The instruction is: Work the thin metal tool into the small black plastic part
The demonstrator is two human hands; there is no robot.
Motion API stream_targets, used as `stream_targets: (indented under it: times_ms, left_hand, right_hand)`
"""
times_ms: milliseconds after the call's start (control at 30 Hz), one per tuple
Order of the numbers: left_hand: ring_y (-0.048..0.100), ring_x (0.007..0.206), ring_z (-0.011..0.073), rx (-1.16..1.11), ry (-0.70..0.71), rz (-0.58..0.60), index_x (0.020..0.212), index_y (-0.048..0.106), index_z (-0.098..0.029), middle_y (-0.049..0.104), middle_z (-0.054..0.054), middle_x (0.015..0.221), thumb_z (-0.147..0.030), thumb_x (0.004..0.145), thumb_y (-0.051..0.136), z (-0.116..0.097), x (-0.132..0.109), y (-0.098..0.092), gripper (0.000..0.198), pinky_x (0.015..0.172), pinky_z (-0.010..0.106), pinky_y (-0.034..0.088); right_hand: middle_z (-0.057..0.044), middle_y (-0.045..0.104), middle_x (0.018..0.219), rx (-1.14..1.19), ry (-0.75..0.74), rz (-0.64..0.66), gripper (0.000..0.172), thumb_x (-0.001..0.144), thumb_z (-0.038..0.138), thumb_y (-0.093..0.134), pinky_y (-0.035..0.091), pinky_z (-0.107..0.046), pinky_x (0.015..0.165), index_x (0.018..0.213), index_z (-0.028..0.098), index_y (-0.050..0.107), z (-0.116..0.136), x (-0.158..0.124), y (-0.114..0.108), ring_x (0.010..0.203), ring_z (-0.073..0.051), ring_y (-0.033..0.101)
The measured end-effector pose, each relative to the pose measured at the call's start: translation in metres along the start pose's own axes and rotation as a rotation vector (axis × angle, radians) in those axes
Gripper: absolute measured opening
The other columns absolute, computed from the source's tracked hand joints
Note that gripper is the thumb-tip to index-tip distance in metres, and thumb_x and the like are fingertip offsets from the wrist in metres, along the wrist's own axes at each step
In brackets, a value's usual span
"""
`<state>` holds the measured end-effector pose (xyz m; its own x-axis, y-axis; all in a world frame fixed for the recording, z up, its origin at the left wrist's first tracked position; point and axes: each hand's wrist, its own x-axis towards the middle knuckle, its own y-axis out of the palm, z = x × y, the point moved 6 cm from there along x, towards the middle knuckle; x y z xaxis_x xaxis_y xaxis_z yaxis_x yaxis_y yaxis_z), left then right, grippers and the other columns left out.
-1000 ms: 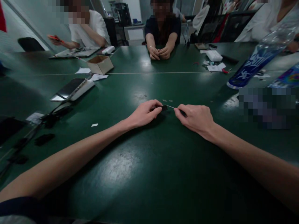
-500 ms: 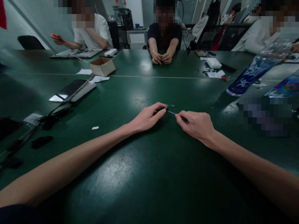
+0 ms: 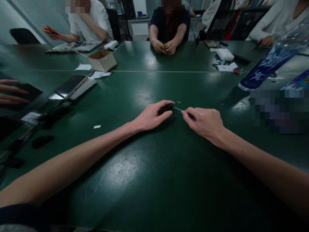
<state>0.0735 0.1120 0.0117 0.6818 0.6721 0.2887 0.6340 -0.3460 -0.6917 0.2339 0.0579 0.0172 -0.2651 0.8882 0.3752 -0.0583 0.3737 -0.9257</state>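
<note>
My left hand pinches a small black object against the dark green table. My right hand grips a thin tool with a dark handle and a fine metal shaft. Its tip points at the black object and ends very close to it; I cannot tell whether they touch. Tiny pale fragments lie on the table just beyond my hands. The tool's handle is mostly hidden by my right fingers.
A co-worker's hand reaches in at the left edge. Across the table, a seated person's hands are held together. A cardboard box, a tablet in a white case and a blue-labelled plastic bottle stand around.
The whole view has shifted slightly as my head moved. A co-worker's hand has entered at the left. My hands stay close together, with more of the black object showing.
</note>
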Motion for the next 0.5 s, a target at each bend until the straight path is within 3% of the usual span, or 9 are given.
stream_targets:
  times_ms: [167, 367, 500]
  left_hand:
    - [0.060, 0.081, 0.0160, 0.134, 0.034, 0.017, 0.135, 0.043, -0.017, 0.064, 0.008, 0.110, -0.038, 0.091, 0.044, -0.003, -0.001, 0.003, 0.049, 0.076, 0.030, 0.047]
    - [0.059, 0.099, 0.0217, 0.311, 0.108, 0.046, 0.134, 0.039, -0.009, 0.059, 0.015, 0.117, -0.039, 0.093, 0.040, -0.008, -0.004, 0.012, 0.051, 0.085, 0.033, 0.046]
    - [0.061, 0.096, 0.0230, 0.421, 0.109, 0.052, 0.131, 0.041, -0.010, 0.062, 0.014, 0.112, -0.039, 0.092, 0.042, -0.007, -0.006, 0.014, 0.049, 0.083, 0.033, 0.047]
  right_hand:
    - [-0.003, 0.064, 0.068, -0.010, 0.003, 0.021, 0.048, 0.096, 0.045, 0.026, 0.023, -0.026, 0.052, 0.089, 0.020, 0.066, 0.001, 0.000, -0.002, 0.056, -0.013, 0.050]
    - [-0.005, 0.064, 0.070, -0.037, -0.008, 0.051, 0.051, 0.097, 0.045, 0.024, 0.023, -0.026, 0.052, 0.089, 0.018, 0.067, 0.003, -0.003, -0.003, 0.056, -0.013, 0.050]
    - [-0.005, 0.064, 0.068, -0.063, -0.037, 0.069, 0.051, 0.097, 0.044, 0.024, 0.021, -0.026, 0.051, 0.088, 0.017, 0.066, 0.007, -0.004, -0.004, 0.054, -0.013, 0.049]
